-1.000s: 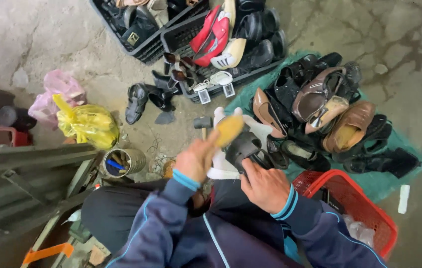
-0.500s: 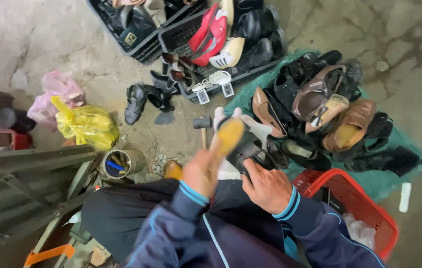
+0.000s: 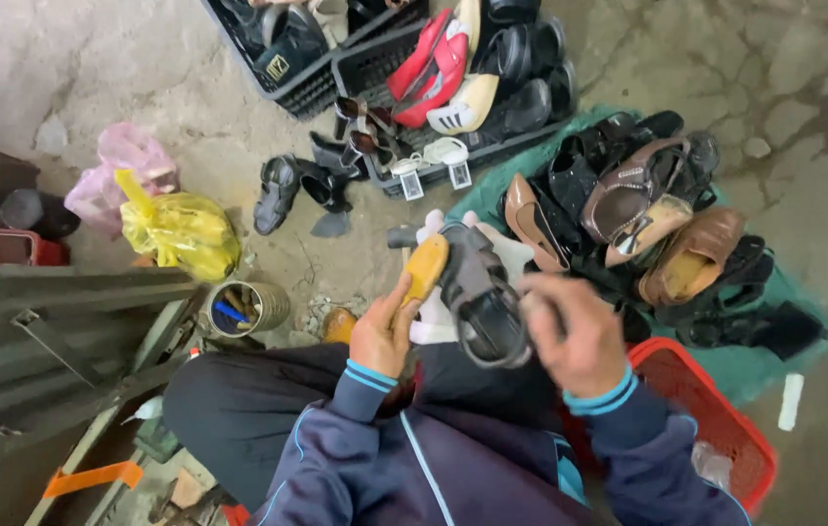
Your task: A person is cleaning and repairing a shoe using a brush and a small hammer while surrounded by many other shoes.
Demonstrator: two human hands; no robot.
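A: Far left, on the concrete floor: a yellow plastic bag, a pink bag behind it, a tin of tools nearer the knees.

B: Left hand?

A: The left hand is closed round a yellow wooden shoe form, thumb up along its side, held over the lap.

B: And the sandal?

A: A dark strapped sandal sits just right of the form, touching it. The right hand is at its right edge, blurred; fingers curled, but cannot tell if they grip it.

B: Further right?

A: Black crates of shoes at top, brown and black shoes piled on a green cloth, a red basket by the right elbow.
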